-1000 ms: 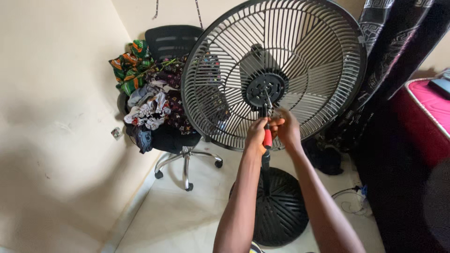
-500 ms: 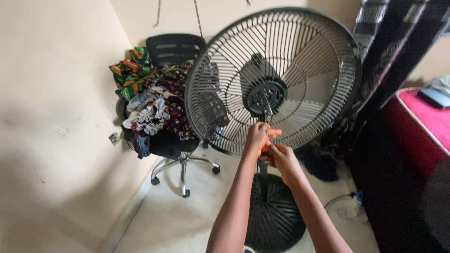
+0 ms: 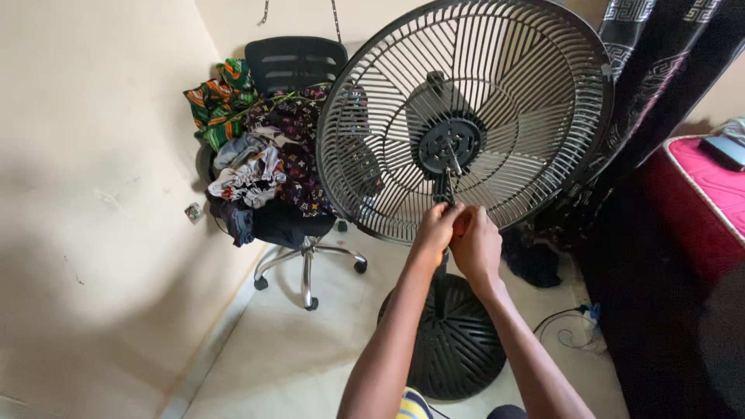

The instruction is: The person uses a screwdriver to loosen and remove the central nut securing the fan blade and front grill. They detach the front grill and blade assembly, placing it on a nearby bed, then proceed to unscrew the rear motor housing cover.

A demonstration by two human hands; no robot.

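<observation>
While clasped together below the hub (image 3: 452, 145), left hand (image 3: 436, 230) and right hand (image 3: 477, 247) wrapped tight round a screwdriver (image 3: 448, 182) at a standing fan (image 3: 466, 116).

Shaft runs up and slightly right from the grip, tip at the grille's centre; handle hidden in the fists, left hand uppermost, nearer the tip. Chair (image 3: 293, 66) piled with clothes (image 3: 260, 167) behind, left.
</observation>
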